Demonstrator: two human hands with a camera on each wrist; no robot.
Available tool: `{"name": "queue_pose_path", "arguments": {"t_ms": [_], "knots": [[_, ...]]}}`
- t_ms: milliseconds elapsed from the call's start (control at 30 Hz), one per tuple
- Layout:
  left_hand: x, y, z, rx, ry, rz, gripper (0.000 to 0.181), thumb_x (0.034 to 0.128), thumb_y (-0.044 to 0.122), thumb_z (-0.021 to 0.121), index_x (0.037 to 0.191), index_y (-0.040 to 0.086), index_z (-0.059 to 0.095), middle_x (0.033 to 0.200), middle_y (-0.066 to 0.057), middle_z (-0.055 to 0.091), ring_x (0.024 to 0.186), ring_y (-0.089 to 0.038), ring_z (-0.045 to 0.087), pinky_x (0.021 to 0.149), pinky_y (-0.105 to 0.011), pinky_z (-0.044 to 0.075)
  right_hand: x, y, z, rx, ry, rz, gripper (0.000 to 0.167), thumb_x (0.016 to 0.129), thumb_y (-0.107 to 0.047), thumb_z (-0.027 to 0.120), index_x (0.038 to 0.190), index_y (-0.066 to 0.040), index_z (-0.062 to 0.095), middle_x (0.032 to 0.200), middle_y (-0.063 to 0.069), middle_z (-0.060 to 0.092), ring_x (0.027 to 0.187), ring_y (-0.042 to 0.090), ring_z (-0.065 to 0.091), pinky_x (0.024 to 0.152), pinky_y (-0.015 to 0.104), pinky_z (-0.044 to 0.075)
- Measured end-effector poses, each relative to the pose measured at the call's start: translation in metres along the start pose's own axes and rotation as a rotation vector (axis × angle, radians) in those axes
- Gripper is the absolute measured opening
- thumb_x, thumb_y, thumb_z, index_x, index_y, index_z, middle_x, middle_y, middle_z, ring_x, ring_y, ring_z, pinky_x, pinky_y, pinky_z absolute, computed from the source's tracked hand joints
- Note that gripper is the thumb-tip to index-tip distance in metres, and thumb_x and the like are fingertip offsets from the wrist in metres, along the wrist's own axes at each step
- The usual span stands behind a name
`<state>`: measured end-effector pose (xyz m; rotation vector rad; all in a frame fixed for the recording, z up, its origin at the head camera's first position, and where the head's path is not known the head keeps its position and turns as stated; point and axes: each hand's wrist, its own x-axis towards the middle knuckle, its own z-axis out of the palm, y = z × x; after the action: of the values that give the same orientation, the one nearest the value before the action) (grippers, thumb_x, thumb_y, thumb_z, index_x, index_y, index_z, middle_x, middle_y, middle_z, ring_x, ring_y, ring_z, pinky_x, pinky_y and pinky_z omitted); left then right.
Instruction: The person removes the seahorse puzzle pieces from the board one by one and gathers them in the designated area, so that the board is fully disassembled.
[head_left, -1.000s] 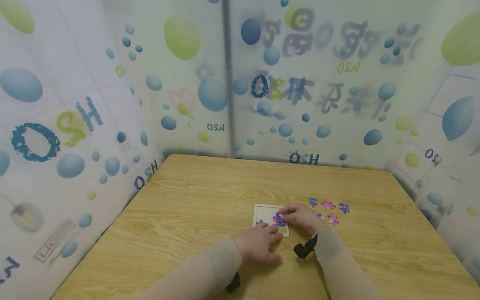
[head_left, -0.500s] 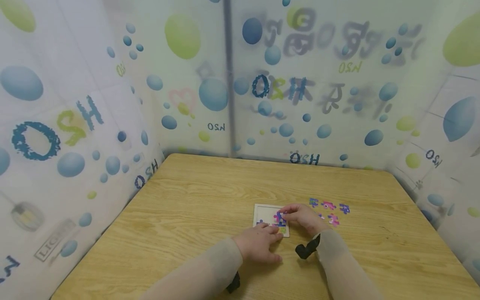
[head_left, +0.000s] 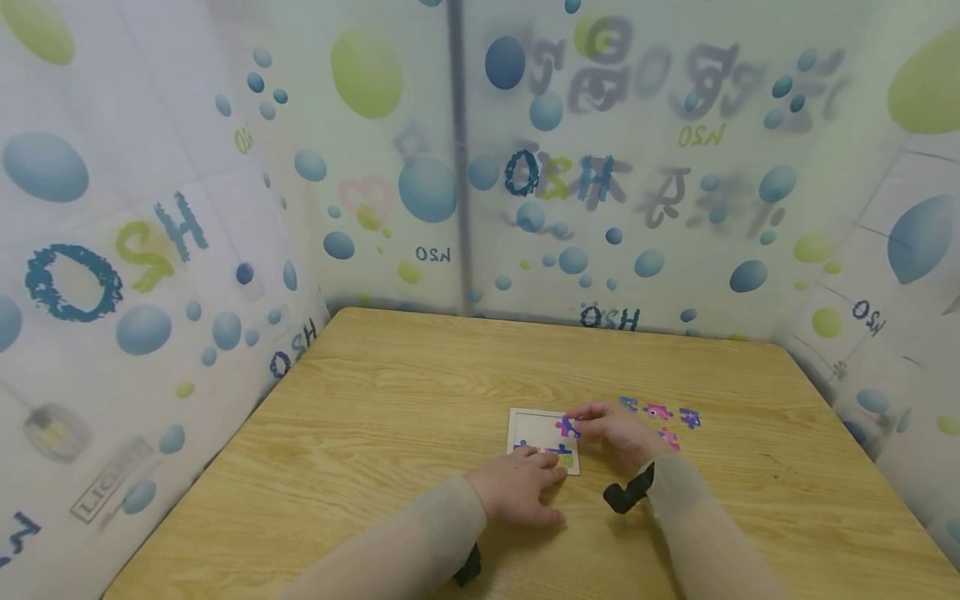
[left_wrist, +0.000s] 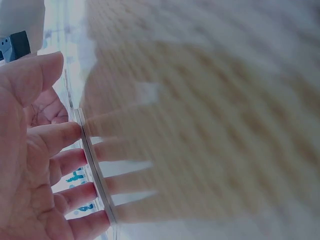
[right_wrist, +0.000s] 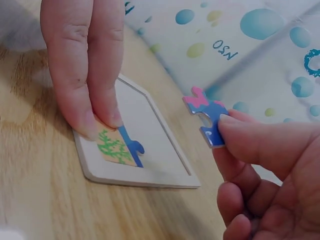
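A white square puzzle tray lies on the table, with a tan-and-green piece edged in blue in its near right corner. My left hand rests across the tray's near edge, fingers spread and fairly straight; in the left wrist view the fingertips of this hand touch the tray's edge. My right hand pinches a pink-and-blue piece between thumb and finger. In the right wrist view that piece is held raised above the tray, tilted, by the right hand.
Several loose puzzle pieces lie right of the tray, among them a pink one with an eye, a blue-purple one and a pink one partly behind my right hand. Printed curtains stand around the wooden table.
My right hand has moved slightly up and to the right, lifting the pinched piece off the near part of the tray. My left hand has stayed in place.
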<state>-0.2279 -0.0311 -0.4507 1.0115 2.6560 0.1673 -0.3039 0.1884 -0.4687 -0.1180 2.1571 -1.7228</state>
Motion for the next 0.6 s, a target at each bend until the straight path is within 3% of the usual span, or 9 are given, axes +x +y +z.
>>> {"name": "queue_pose_path", "arguments": {"t_ms": [233, 600], "knots": [[0.000, 0.000, 0.001, 0.009, 0.003, -0.004, 0.071, 0.0874, 0.064, 0.053, 0.146, 0.024, 0.043, 0.154, 0.006, 0.033, 0.141, -0.022, 0.029, 0.113, -0.034, 0.028, -0.007, -0.005, -0.015, -0.082, -0.024, -0.071, 0.029, 0.091, -0.015, 0.066, 0.116, -0.002, 0.067, 0.115, 0.005, 0.063, 0.102, 0.021, 0.051, 0.086, 0.036, 0.039], [0.000, -0.001, 0.002, 0.013, 0.011, -0.003, 0.071, 0.0867, 0.064, 0.053, 0.146, 0.026, 0.042, 0.154, 0.007, 0.033, 0.141, -0.021, 0.029, 0.113, -0.034, 0.029, -0.020, -0.003, -0.043, -0.151, 0.036, -0.010, 0.031, 0.091, -0.020, 0.067, 0.118, -0.006, 0.067, 0.124, 0.010, 0.057, 0.100, 0.022, 0.050, 0.080, 0.036, 0.041]]}}
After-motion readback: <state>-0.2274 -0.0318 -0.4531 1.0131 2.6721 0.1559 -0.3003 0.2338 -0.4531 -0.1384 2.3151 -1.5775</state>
